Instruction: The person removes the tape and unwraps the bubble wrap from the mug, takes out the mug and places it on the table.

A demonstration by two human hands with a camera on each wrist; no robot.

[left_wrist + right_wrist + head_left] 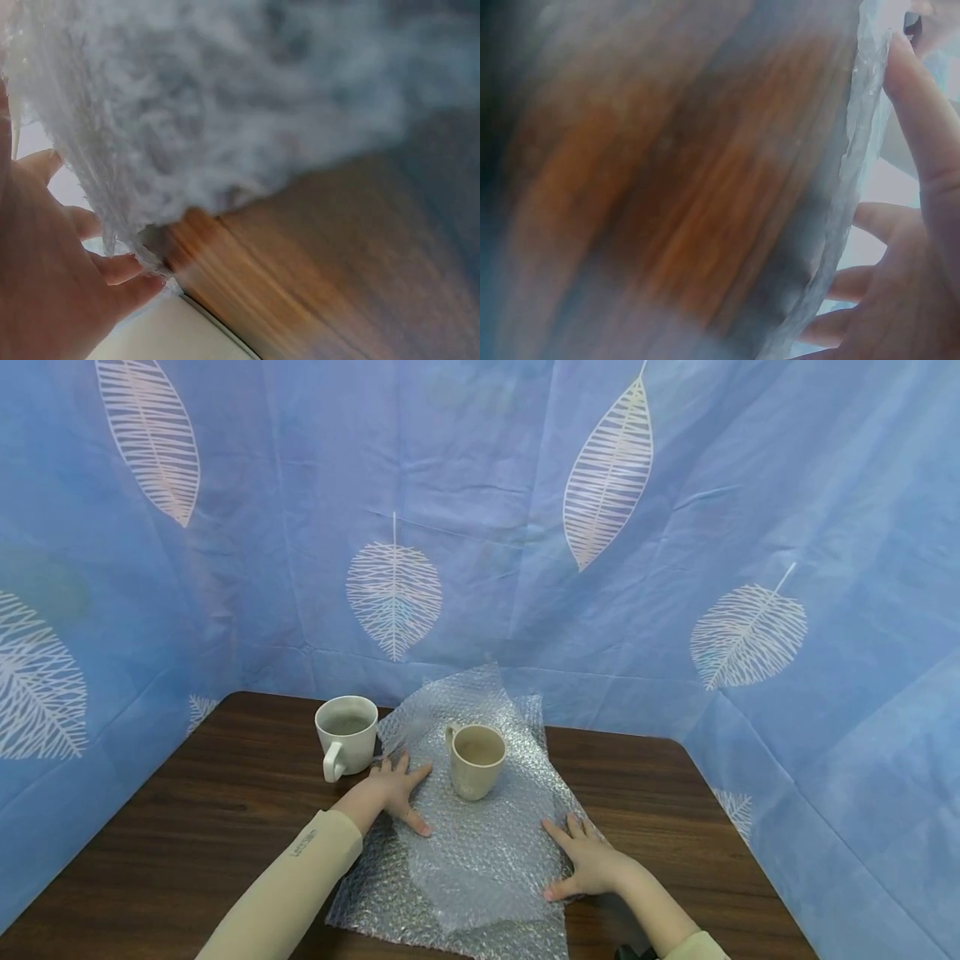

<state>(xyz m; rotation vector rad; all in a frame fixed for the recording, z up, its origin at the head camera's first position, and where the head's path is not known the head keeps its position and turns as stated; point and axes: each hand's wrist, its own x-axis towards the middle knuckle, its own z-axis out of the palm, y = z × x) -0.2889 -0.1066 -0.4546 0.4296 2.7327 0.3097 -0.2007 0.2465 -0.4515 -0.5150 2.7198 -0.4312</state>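
A cream mug (477, 763) stands upright near the middle of a sheet of bubble wrap (480, 852), its handle toward the back left. My left hand (387, 791) rests with spread fingers on the wrap's left side, between this mug and a larger white mug (348, 737). On the wrap's right edge lies my right hand (588, 862), fingers spread too. In the left wrist view the left fingers (112, 270) reach the edge of the wrap. The right wrist view has the right fingers (870, 217) along the wrap's rim.
The white mug stands on the dark wooden table (247, 793), left of the wrap, handle toward the front. Wrap covers the table's middle and reaches its back edge, where a blue leaf-patterned cloth (487, 593) hangs. The cloth also runs along both sides.
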